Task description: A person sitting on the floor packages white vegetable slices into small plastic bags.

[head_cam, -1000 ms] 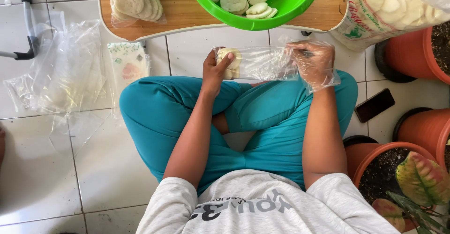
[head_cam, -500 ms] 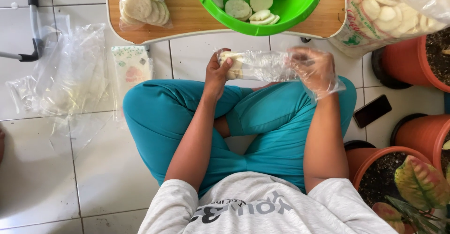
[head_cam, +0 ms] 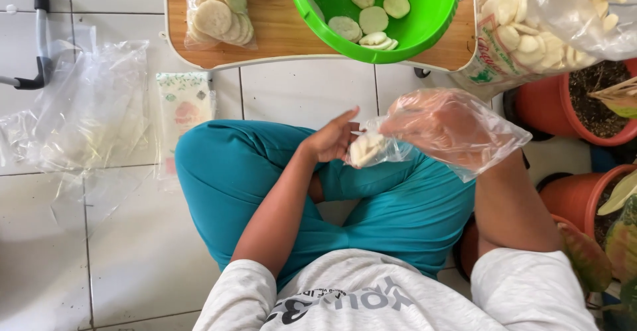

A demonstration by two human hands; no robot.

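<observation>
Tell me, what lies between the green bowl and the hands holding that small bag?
Only bare white floor tile between the green bowl and the small bag; the head view shows it.

We sit on a home's white tiled floor (head_cam: 119, 264), probably a porch: terracotta plant pots (head_cam: 597, 115) beside us, a low wooden table (head_cam: 279, 32) ahead.

Single head camera looks steeply down, close over the lap.

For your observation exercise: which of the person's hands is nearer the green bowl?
Right. The right hand, in a plastic glove, sits just below the green bowl; the left hand lies lower-left, farther off.
</observation>
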